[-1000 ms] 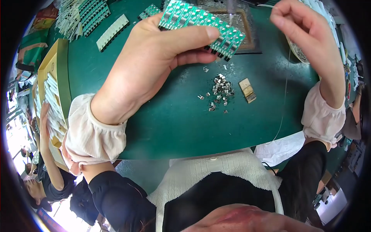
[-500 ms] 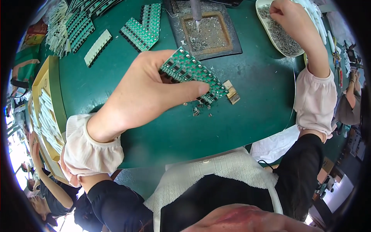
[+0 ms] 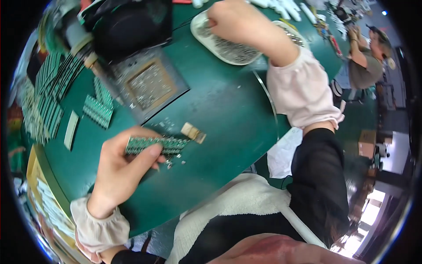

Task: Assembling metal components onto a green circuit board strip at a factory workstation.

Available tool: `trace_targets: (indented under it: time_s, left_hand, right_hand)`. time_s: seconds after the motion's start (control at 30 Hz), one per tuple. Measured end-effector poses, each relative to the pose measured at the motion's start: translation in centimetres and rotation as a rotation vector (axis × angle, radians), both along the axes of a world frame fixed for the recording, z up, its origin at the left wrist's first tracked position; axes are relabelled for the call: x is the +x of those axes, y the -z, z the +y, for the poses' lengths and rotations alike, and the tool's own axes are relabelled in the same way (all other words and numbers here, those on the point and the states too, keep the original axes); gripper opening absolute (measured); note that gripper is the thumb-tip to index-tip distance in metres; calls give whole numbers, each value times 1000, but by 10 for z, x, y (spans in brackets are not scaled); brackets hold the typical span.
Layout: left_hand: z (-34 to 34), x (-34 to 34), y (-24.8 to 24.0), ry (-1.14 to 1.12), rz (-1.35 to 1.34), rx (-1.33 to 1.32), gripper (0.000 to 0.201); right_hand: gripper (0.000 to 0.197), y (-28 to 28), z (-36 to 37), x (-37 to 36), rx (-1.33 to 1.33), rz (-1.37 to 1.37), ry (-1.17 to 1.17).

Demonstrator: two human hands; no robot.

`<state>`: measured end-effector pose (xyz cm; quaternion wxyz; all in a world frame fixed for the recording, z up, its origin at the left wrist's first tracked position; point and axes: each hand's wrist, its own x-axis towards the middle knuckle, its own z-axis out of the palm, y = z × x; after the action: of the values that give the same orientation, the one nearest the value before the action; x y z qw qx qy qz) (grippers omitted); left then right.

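Square solder tray [image 3: 147,86], spare board strips [image 3: 97,110].

Left hand [image 3: 121,169] lowers the green rectangular circuit-board panel [image 3: 156,144] edge-on in its fingers; right hand [image 3: 228,17] now reaches into the oval white tray [image 3: 206,37] of small metal parts.

Between the two hands the green tabletop [image 3: 228,110] lies open, a wide bare band running from the middle toward the near edge. Left of it, a square metal tray [image 3: 147,83] and stacks of green circuit boards [image 3: 99,105] crowd the surface. A small tan block [image 3: 193,132] and scattered metal bits [image 3: 169,125] sit just beside the left hand [image 3: 125,165]. At the far side, an oval dish [image 3: 228,44] blocks the way under the right hand [image 3: 233,15].
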<state>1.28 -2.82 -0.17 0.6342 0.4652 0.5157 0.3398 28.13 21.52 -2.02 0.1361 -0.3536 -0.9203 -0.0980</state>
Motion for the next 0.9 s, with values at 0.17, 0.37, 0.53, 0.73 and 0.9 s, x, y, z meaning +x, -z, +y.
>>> trace_targets:
  time_s: [0.17, 0.37, 0.53, 0.73, 0.9]
  left_hand:
    - [-6, 6, 0, 32, 185, 169, 13]
    - [-8, 12, -3, 173, 353, 512, 17]
    - [-14, 12, -8, 190, 387, 545, 11]
    - [-12, 12, -7, 205, 398, 576, 15]
    - [-13, 12, -6, 212, 388, 681, 24]
  right_hand:
    - [11, -11, -7, -9, -50, 11, 20]
    - [11, -4, 0, -7, -36, 110, -51]
    - [8, -10, -6, -7, -10, 109, -99]
    - [6, 4, 3, -5, 8, 132, -127]
    - [8, -20, -15, -8, -91, 98, -41]
